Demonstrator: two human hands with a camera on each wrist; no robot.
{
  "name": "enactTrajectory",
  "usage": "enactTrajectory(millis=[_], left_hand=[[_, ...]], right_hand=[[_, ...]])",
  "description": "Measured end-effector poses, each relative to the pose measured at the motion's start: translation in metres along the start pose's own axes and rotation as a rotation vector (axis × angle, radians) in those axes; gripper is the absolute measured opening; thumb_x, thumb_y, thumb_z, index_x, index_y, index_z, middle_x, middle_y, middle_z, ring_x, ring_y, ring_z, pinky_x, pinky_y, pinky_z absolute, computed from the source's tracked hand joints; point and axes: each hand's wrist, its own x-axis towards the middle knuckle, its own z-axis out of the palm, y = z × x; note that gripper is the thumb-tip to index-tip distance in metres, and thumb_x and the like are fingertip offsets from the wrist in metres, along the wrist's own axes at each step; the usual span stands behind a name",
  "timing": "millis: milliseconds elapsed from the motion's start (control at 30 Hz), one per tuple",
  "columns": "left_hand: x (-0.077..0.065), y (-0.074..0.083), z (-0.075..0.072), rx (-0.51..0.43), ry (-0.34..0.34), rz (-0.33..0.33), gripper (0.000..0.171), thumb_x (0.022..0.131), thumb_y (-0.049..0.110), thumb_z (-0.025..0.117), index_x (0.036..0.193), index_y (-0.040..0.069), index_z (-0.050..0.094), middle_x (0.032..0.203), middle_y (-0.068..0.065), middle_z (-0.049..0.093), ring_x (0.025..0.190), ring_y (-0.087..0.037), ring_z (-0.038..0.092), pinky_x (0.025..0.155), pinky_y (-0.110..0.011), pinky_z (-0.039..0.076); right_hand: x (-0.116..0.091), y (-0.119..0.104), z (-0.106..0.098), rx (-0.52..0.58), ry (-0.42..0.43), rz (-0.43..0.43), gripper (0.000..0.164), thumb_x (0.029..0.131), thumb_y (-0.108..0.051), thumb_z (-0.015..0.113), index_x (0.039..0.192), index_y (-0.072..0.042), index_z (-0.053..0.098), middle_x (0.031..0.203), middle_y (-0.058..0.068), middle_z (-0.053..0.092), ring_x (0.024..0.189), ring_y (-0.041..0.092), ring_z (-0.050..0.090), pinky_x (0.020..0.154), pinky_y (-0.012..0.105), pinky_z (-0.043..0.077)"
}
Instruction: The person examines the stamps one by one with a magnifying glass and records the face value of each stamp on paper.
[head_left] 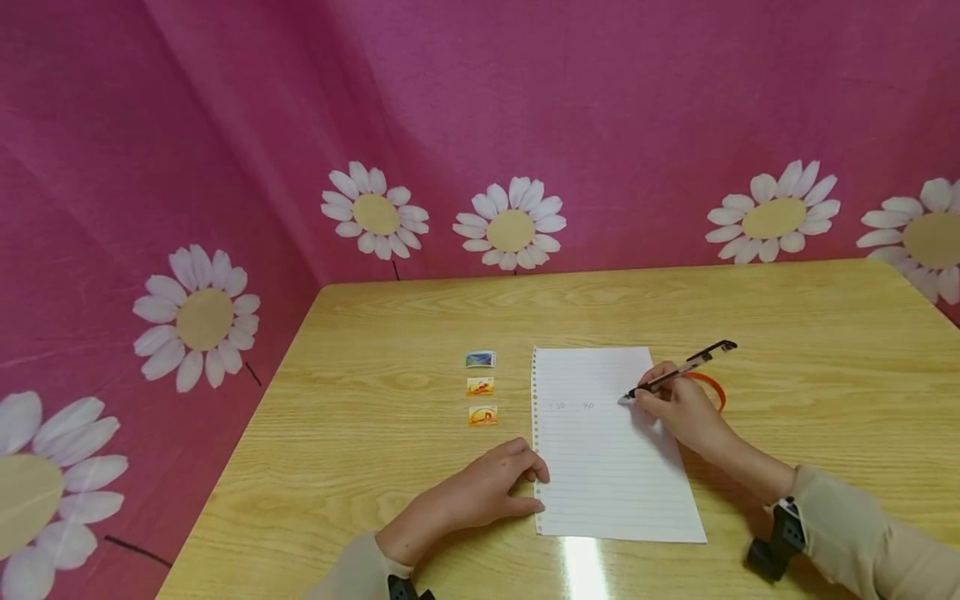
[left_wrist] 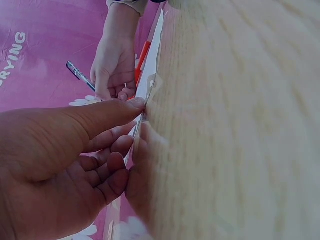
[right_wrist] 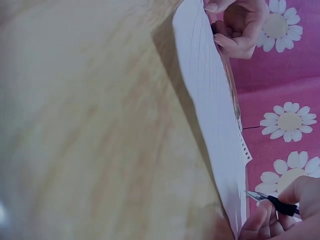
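Note:
A sheet of lined loose-leaf paper [head_left: 615, 475] with a punched left edge lies on the table, with faint handwritten figures at left, seemingly 120 and 40. My right hand [head_left: 688, 413] pinches a black pen [head_left: 703, 358], its tip at the sheet right of those figures. In the right wrist view the pen's metal tip [right_wrist: 256, 195] shows close to the paper. My left hand [head_left: 487, 485] rests at the sheet's lower left edge, thumb and fingertips touching it. Left of the paper, three small picture stamps lie in a column: a blue one [head_left: 480, 359] and two yellow-orange ones [head_left: 481, 387].
An orange-red curved band [head_left: 720, 388] lies on the table just behind my right hand, partly hidden by it. The wooden table [head_left: 360, 358] meets a pink curtain [head_left: 600, 108] with daisies at its far and left sides. Dark devices [head_left: 783, 529] are strapped to my wrists.

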Motion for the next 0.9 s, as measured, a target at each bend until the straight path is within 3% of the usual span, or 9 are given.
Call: enactTrajectory(millis=[200,467,700,900], left_hand=[[-0.0003,0.0002,0.0000,0.002,-0.004,0.000,0.022,0.091,0.023,0.070,0.111,0.015,0.063,0.105,0.006,0.054,0.094,0.001,0.048,0.089,-0.015,0.044],[0.0002,0.0009,-0.0015,0.017,-0.007,0.001,0.022,0.092,0.023,0.069,0.111,0.015,0.063,0.104,0.005,0.053,0.093,-0.001,0.047,0.089,-0.015,0.043],[-0.0005,0.0031,-0.0019,0.023,-0.015,-0.012,0.023,0.091,0.024,0.070,0.111,0.014,0.063,0.103,0.006,0.052,0.091,-0.001,0.046,0.088,-0.015,0.043],[-0.0006,0.0023,-0.0017,0.026,-0.012,-0.009,0.022,0.091,0.024,0.069,0.111,0.015,0.063,0.103,0.005,0.053,0.093,-0.001,0.047,0.089,-0.016,0.044]], right_hand=[[0.0005,0.0025,0.0019,-0.046,0.006,-0.011,0.012,0.094,-0.002,0.056,0.102,0.005,0.050,0.089,0.011,0.053,0.068,0.002,0.042,0.058,0.020,0.039],[0.0014,0.0001,0.0013,-0.074,-0.010,-0.020,0.010,0.091,-0.001,0.058,0.098,0.003,0.051,0.081,0.008,0.052,0.064,0.003,0.044,0.057,0.021,0.039],[-0.0008,0.0017,0.0014,-0.076,0.029,0.022,0.011,0.092,-0.004,0.057,0.100,0.002,0.052,0.085,0.007,0.053,0.067,0.002,0.042,0.058,0.021,0.038],[-0.0003,0.0017,0.0021,-0.098,0.034,0.002,0.009,0.092,-0.003,0.056,0.099,0.001,0.052,0.084,0.009,0.054,0.064,0.002,0.044,0.056,0.021,0.040]])
